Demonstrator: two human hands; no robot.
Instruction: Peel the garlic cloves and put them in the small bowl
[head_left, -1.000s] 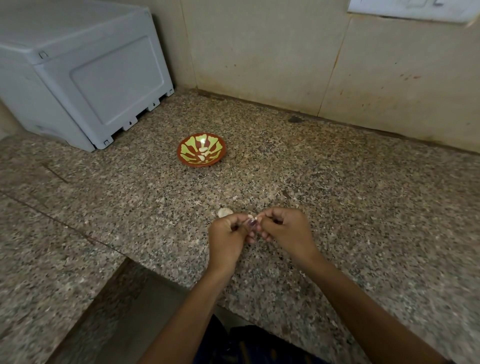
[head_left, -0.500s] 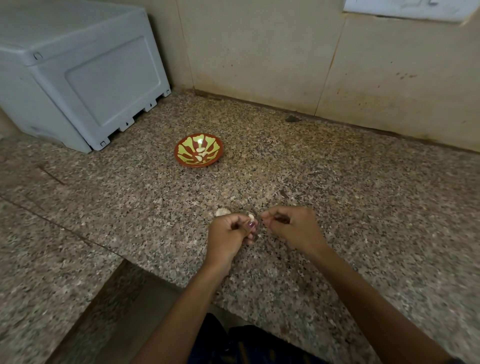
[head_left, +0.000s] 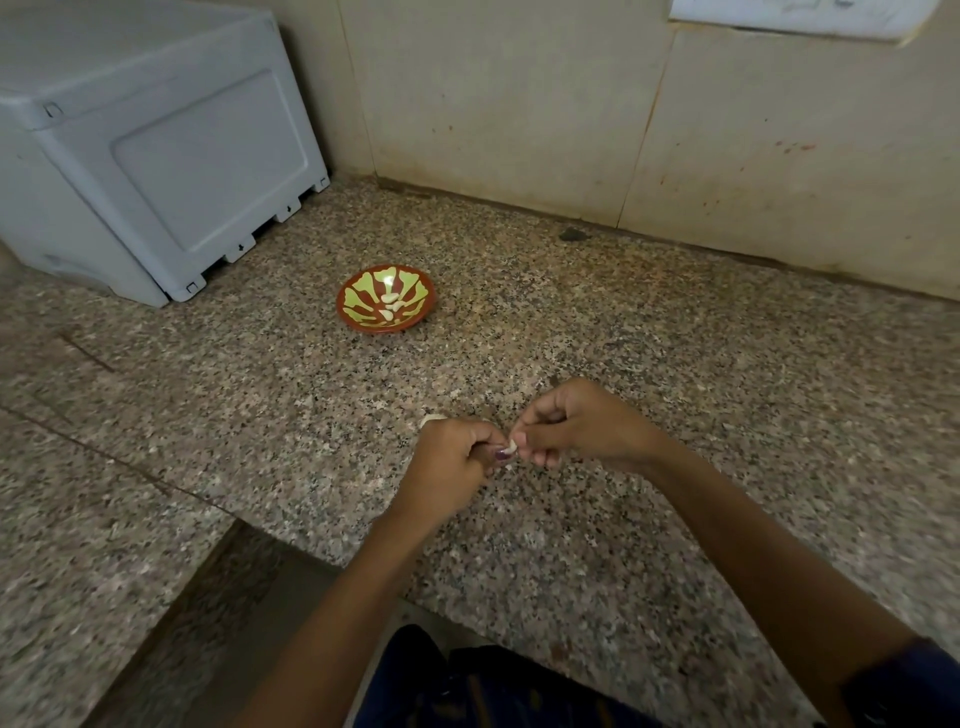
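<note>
Fingertips of both hands meet over the speckled granite worktop (head_left: 649, 364): the left hand (head_left: 457, 467) and the right hand (head_left: 582, 426) each pinch the same small pale garlic clove (head_left: 512, 446) between curled fingers and thumb. Just beyond the left hand, another pale piece (head_left: 432, 419) lies on the stone, partly hidden. Farther back, well apart from the hands, sits the small red-and-green bowl (head_left: 358, 317) with several peeled cloves (head_left: 392, 306) inside. A grey plastic box (head_left: 156, 156) stands at the rear left against the wall.
</note>
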